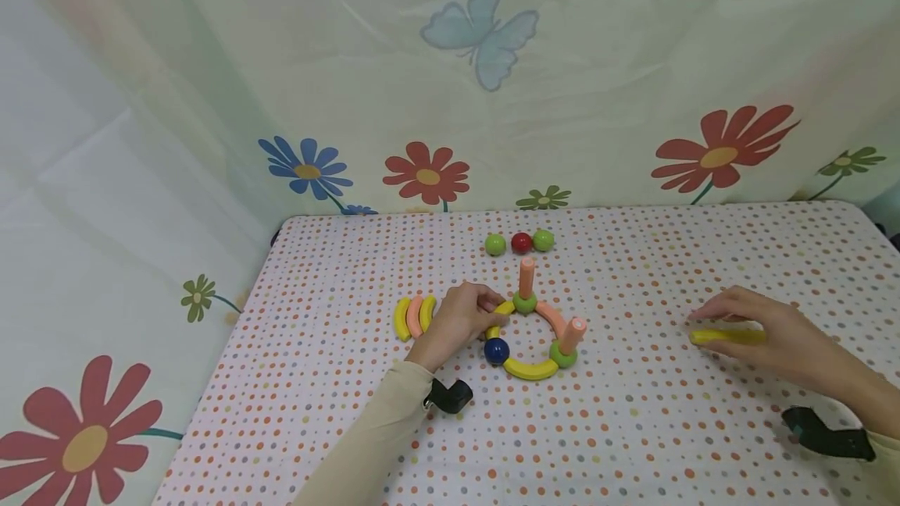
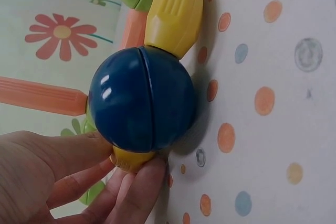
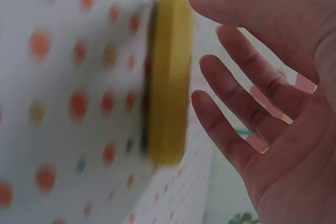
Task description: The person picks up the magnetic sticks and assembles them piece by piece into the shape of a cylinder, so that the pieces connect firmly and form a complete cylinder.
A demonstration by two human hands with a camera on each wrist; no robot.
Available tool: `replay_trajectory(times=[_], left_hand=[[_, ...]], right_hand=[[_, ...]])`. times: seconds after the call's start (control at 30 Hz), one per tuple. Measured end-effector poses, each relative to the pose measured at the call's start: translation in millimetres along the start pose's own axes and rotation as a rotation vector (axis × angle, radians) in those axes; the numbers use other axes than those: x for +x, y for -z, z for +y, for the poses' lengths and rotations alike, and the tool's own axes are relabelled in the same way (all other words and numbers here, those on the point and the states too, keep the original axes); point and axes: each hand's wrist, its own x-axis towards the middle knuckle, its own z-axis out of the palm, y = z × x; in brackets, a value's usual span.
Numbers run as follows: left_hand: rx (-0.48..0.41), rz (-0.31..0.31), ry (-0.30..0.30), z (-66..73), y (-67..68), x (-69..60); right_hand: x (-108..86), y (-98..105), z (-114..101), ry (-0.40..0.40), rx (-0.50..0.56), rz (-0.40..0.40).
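Observation:
A ring of curved sticks and balls lies on the table. My left hand pinches its yellow curved stick beside the blue ball, between thumb and fingers. Another yellow curved stick joins the blue ball to a green ball. An orange straight stick stands in that ball, and a second orange stick in the far green ball. Over at the right, my right hand is spread around a yellow stick, thumb close to one end, other fingers apart from it.
Left of the ring, several curved sticks, yellow and orange, lie side by side. Behind it sit a red ball and two green balls. A dotted cloth covers the table, and a flowered curtain hangs behind.

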Motion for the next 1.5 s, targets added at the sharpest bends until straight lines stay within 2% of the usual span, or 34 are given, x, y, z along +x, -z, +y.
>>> replay_trajectory(times=[0.13,0.27,0.47,0.63,0.77,0.87,0.97,1.03,1.17,1.27,1.33,1.43,1.5], left_hand=[[-0.010,-0.003,0.015,-0.6,-0.4,-0.2],[-0.023,-0.005,0.008,-0.9,-0.4,-0.5],[-0.031,-0.006,-0.002,-0.1,0.4,-1.7],[-0.023,-0.008,-0.003,0.5,0.2,-2.0],[0.002,-0.002,0.005,1.4,-0.2,-1.5],[0.010,0.001,0.010,1.9,-0.9,-1.3],[0.000,-0.004,0.005,1.9,-1.8,-1.5],[-0.007,-0.008,0.001,1.5,-2.0,-1.4],[-0.004,-0.012,-0.003,-0.9,-0.7,-1.4],[0.026,-0.011,-0.023,-3.1,0.9,-1.6],[0.043,-0.006,-0.052,-4.2,2.2,-2.1],[0.047,0.004,-0.124,-5.5,3.9,-2.8],[0.052,0.015,-0.135,-5.8,5.0,-3.1]], right_hand=[[-11.6,2.1,19.8,-0.068,-0.016,-0.043],[-18.1,4.1,27.7,-0.109,-0.034,-0.073],[-13.1,-0.9,22.9,-0.068,-0.088,-0.052],[5.1,-4.7,6.4,-0.050,-0.059,-0.072],[28.7,-6.3,-22.7,0.028,-0.035,-0.024],[50.0,-3.0,-53.3,0.111,-0.037,0.045],[71.7,6.5,-88.0,0.179,0.006,0.120],[84.3,14.5,-112.6,0.226,0.061,0.173],[103.9,18.8,-162.4,0.300,0.252,0.254],[112.2,4.9,-195.5,0.335,0.411,0.284],[113.3,-8.6,-213.3,0.341,0.478,0.302],[109.4,-29.1,-231.0,0.352,0.548,0.324],[104.2,-41.7,-236.2,0.342,0.588,0.330]])
